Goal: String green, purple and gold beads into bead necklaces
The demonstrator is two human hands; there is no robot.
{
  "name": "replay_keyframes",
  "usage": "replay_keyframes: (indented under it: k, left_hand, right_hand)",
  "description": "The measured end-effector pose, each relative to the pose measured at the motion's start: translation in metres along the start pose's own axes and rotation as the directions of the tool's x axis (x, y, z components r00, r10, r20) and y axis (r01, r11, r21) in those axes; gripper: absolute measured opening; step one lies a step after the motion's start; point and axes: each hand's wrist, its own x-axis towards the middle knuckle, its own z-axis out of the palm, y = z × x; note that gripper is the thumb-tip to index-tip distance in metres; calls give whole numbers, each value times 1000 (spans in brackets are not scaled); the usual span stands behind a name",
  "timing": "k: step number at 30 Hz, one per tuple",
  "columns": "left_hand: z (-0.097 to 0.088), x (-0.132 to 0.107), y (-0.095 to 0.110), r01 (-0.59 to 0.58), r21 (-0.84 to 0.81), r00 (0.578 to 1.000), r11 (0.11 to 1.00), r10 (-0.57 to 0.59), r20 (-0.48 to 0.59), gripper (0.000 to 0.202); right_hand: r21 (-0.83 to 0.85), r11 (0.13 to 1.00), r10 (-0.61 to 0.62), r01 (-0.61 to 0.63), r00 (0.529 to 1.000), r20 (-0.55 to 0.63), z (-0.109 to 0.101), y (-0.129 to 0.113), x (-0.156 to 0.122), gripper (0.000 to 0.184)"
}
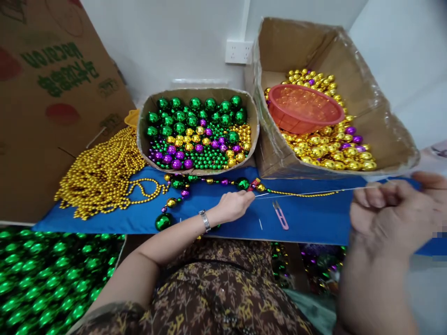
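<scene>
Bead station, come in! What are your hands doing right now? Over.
Left hand pinching bead string. Right hand holds its thread end, line taut. Pink snips lie on blue mat below the line.

Thin thread [352,189] stretched taut and level over the blue cloth [314,223], tiny gold beads [300,193] riding its middle, bead strand [209,180] of big green, purple, gold balls curling away left

Beading workshop: cardboard boxes [335,153] of bulk beads [195,135]
</scene>
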Motion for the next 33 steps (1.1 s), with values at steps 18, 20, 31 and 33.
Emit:
replay_keyframes:
  k: [18, 20, 31, 33]
  left_hand:
    - [-58, -45, -33, -42, -619, 996, 785, -16, -88, 35]
    - [-74, -81, -30, 36, -656, 963, 754, 150, 226, 35]
    - [-43, -161, -68, 85, -133, 872, 988, -9, 490, 36]
    - [-45, -159, -70, 61, -87, 905, 994, -18, 425, 36]
  right_hand:
    - [-323, 782, -328, 534, 792, 515, 4, 35, -3, 20]
    - [-331, 787, -335, 521, 811, 480, 3, 42, 15, 20]
    - [-386, 807, -386, 447, 894, 228, -9, 33, 42, 28]
    - [-457, 828, -352, 326, 936, 30, -13, 30, 44, 30]
